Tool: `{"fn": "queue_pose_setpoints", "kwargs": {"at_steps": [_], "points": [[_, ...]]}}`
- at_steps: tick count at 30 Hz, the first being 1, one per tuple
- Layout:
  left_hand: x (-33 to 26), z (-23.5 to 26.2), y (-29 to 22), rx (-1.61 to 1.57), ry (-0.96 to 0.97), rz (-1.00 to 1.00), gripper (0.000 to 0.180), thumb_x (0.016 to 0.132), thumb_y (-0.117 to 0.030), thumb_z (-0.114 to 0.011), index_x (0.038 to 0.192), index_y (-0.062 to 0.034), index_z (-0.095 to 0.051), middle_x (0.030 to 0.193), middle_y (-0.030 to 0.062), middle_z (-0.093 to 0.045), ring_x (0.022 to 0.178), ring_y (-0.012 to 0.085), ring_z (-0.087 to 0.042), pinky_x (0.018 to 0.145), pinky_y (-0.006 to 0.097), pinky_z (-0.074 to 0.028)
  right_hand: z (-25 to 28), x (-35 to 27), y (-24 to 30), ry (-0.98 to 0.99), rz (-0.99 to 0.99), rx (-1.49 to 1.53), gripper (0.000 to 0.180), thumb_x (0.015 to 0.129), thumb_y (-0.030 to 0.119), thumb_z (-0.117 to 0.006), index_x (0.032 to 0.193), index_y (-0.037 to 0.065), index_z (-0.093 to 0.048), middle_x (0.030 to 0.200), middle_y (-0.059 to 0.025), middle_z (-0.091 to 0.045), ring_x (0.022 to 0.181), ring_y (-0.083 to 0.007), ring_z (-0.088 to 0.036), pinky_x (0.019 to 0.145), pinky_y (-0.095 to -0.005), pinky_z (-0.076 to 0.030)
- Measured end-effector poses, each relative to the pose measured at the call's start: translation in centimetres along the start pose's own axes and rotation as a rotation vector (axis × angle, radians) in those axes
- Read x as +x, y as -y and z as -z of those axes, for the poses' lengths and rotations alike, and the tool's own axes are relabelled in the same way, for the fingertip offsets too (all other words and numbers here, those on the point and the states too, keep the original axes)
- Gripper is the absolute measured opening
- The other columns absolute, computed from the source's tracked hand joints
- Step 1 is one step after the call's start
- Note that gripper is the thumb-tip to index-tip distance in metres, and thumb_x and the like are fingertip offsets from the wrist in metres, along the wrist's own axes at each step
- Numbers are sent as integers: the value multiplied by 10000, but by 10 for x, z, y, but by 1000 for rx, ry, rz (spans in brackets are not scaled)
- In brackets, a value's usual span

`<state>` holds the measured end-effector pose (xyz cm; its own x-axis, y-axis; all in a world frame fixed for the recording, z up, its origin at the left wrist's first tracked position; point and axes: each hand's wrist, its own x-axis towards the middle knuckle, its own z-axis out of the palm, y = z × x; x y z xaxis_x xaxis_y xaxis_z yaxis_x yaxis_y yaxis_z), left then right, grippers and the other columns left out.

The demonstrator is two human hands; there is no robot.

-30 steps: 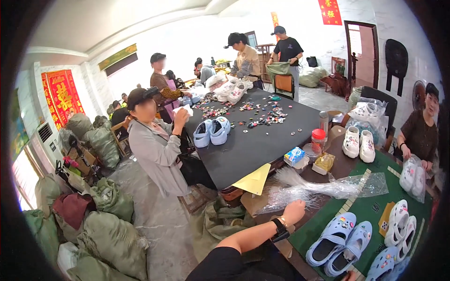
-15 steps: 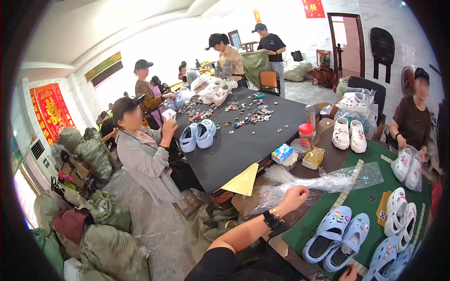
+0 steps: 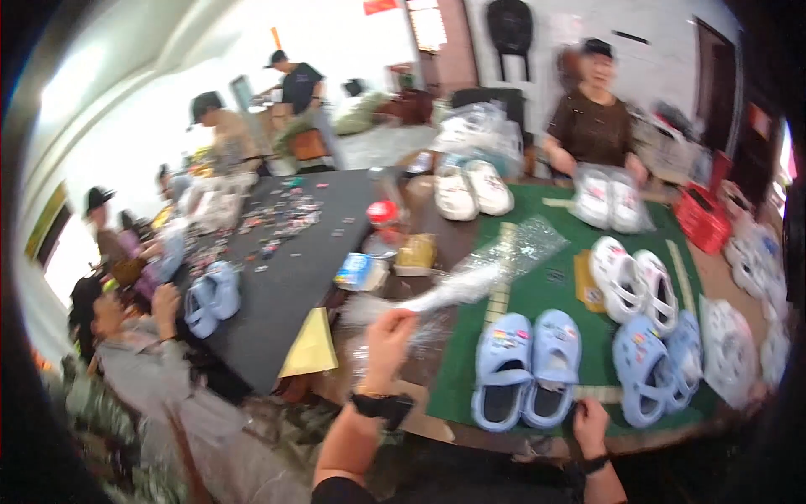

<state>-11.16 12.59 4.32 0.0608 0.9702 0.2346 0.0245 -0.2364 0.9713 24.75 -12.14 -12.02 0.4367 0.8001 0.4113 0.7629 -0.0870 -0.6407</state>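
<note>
My left hand [image 3: 389,340], its fingers curled together, is over the near end of a bundle of clear plastic bags [image 3: 470,281]. Blur hides whether a bag is pinched in it. My right hand [image 3: 591,422] is closed at the mat's near edge, by the heel of a pair of light blue clogs [image 3: 505,357] with colourful charms; what its fingers hold, if anything, does not show. To the right stand another blue pair [image 3: 642,361] and white clogs [image 3: 620,281], on the green mat [image 3: 457,382].
A co-worker [image 3: 594,122] across the table handles bagged white clogs [image 3: 606,200]. Cream clogs [image 3: 474,189], a red-lidded jar [image 3: 383,214] and a blue box [image 3: 355,271] stand farther back. Loose charms lie on the black table [image 3: 294,277], where another person [image 3: 143,336] works at left. A red basket [image 3: 702,220] is at right.
My view has swung right, so the scene sits farther left and blurs. My right hand and wrist now show more fully beside the blue clogs. The left hand remains by the bags.
</note>
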Motion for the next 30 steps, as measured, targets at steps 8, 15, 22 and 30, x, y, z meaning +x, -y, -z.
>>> {"fn": "queue_pose_setpoints", "kwargs": {"at_steps": [8, 15, 22, 30], "points": [[7, 21, 92, 771, 346, -231, 123, 811, -38, -593, 844, -63, -709, 805, 137, -659, 744, 297, -652, 676, 405, -517, 10, -3, 2, -16, -31, 12, 74, 847, 18, -572, 892, 6, -629, 799, -191, -628, 729, -373, -622, 654, -400, -487], [14, 37, 118, 958, 309, -238, 134, 771, -45, -609, 846, -69, -718, 898, 166, -649, 862, 371, -619, 774, 456, -498, 4, 1, 7, 18, -41, 2, 76, 836, 18, -573, 898, 9, -618, 817, -200, -617, 761, -391, -609, 667, -421, -479], [46, -11, 106, 918, 278, -213, 136, 813, -127, -620, 884, -55, -711, 919, 183, -662, 918, 370, -624, 811, 447, -502, 3, -6, -7, 33, -61, -25, 87, 834, 14, -550, 903, -1, -600, 821, -201, -599, 759, -409, -585, 685, -426, -473], [35, 10, 104, 877, 304, -116, 172, 820, -198, -624, 887, -66, -712, 917, 182, -663, 917, 364, -625, 815, 455, -499, 2, -6, 2, 53, -86, 35, 102, 838, -10, -541, 918, -13, -604, 848, -191, -611, 792, -378, -604, 711, -404, -478]]}}
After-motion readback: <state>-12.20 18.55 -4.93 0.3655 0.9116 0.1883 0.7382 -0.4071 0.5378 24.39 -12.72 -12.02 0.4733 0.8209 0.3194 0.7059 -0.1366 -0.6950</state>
